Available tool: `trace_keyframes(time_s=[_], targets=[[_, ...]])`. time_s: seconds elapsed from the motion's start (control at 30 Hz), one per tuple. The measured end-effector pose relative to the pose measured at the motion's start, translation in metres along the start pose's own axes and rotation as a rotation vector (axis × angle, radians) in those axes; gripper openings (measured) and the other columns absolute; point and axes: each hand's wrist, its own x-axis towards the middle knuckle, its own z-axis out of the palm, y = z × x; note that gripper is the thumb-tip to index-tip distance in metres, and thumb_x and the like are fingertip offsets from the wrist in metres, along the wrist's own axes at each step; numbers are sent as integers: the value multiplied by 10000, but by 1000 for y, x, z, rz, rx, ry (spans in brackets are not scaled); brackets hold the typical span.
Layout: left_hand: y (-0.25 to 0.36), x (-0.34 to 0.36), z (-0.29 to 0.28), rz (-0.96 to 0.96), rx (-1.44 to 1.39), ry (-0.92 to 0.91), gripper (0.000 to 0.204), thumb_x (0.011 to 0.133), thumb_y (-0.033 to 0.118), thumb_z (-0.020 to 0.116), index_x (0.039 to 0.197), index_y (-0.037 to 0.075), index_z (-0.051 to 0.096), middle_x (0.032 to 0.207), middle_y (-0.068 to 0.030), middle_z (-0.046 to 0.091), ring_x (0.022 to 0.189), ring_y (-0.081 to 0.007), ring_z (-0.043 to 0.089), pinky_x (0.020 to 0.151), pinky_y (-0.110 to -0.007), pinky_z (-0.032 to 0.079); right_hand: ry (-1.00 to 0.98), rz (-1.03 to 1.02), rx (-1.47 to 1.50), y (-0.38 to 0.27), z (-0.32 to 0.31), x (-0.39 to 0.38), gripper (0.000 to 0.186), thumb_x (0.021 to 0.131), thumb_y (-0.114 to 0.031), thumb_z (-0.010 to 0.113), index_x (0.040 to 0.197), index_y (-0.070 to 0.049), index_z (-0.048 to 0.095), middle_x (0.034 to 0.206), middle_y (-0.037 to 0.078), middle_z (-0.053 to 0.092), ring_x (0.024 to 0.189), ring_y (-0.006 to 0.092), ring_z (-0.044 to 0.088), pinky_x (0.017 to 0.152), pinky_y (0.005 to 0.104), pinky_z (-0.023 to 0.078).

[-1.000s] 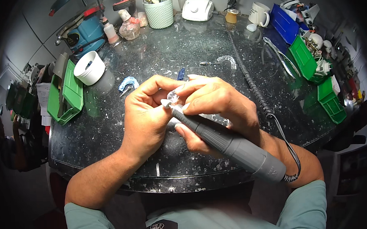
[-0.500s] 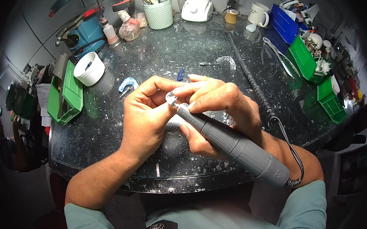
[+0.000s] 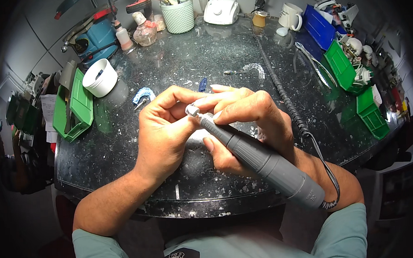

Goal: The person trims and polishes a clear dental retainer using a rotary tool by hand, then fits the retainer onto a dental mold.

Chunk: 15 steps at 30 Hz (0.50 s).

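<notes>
My right hand [image 3: 269,119] is wrapped round a dark grey rotary handpiece [image 3: 263,161], thumb below it and fingertips near its nose. The tool slants up to the left, with its cord leaving the rear end. A small pale grey, rounded piece [image 3: 192,110] is pinched between the thumb and fingers of my left hand [image 3: 160,135]. The handpiece's tip meets that piece or lies right beside it; contact is too small to make out. Both hands are close together over the black speckled bench [image 3: 180,51], and some of my fingertips hide one another.
Beyond my hands lie a blue arch-shaped dental piece [image 3: 143,94], a dark blue piece [image 3: 203,85], a clear dental arch [image 3: 257,69] and a thin metal bit [image 3: 233,72]. Green bins [image 3: 82,104] and a white cup [image 3: 104,85] stand left. The coiled cord [image 3: 285,93] crosses at right.
The pale grey piece has turned slightly in my left fingers. The handpiece has shifted a little, its rear end slightly up and left. Nothing else has visibly moved.
</notes>
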Motion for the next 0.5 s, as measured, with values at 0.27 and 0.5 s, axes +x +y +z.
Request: trace_keyframes(time_s=[0.27, 0.5], targets=[[1, 0, -1, -34, -3, 3, 160, 913, 32, 673, 1054, -13, 611, 1066, -110, 697, 991, -138, 663, 901, -292, 527, 8, 2, 21, -1, 0, 1, 356, 691, -47, 800, 984, -42, 598, 933, 114, 679, 903, 274, 703, 904, 437, 552], [0, 1, 0, 16, -37, -7, 170, 910, 43, 684, 1053, -12, 610, 1063, -107, 696, 998, -138, 661, 907, -294, 526, 5, 15, 34, -1, 0, 0, 367, 694, -47, 810, 995, -39, 599, 944, 119, 682, 890, 275, 701, 852, 396, 557]])
